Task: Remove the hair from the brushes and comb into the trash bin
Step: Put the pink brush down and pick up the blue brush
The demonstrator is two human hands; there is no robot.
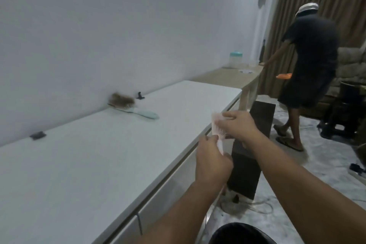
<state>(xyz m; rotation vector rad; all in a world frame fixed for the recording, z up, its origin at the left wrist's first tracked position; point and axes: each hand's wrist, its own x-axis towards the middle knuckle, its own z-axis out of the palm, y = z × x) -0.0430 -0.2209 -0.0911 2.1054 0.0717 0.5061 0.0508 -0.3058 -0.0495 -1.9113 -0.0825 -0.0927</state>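
My left hand (213,161) grips the handle of a pale pink brush (218,130), held in the air just past the white cabinet's front edge. My right hand (240,126) rests its fingers on the bristle side of the pink brush head; whether hair is between the fingers is hidden. A mint-green brush (136,110) lies on the white cabinet top (99,160) by the wall, with a thick clump of brown hair (121,100) in its bristles. A black round rim, probably the trash bin (242,233), shows at the bottom edge below my arms.
A small black clip (140,96) and a dark flat object (38,135) lie near the wall. A dark speaker box (249,154) stands on the floor beside the cabinet, with cables. Another person (311,65) stands at the far wooden table (227,77).
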